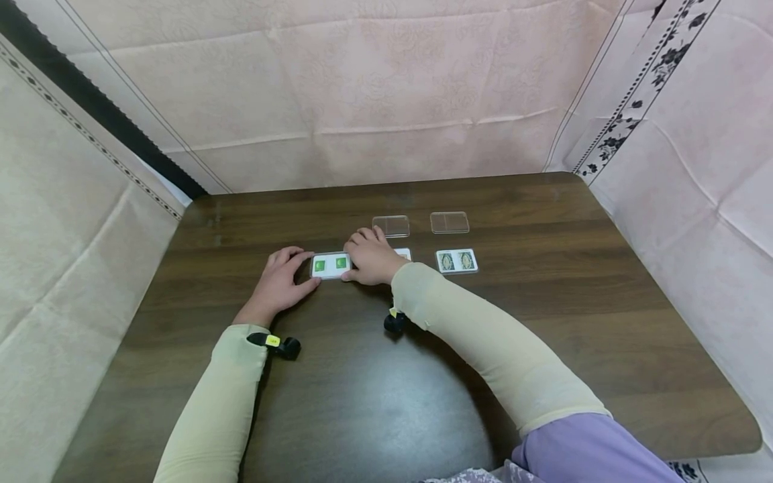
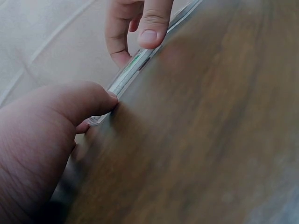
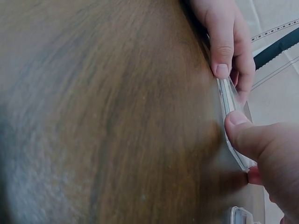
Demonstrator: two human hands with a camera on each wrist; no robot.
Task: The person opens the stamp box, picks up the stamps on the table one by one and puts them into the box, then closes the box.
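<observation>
A flat clear plastic case holding a white card with two green pictures lies on the table between the two hands. My left hand grips its left end, thumb at the near edge and fingers at the far edge. At the other end, my right hand pinches the case between thumb and fingers. Seen edge-on in the left wrist view, the case is thin and close over the tabletop, with a thumb at its near edge. The right wrist view shows both thumbs along the case.
Another white card case shows partly behind the right hand. Farther right lies a case with two oval pictures. Behind them are two clear lids, one on the left and one on the right. Cloth curtains surround the brown table.
</observation>
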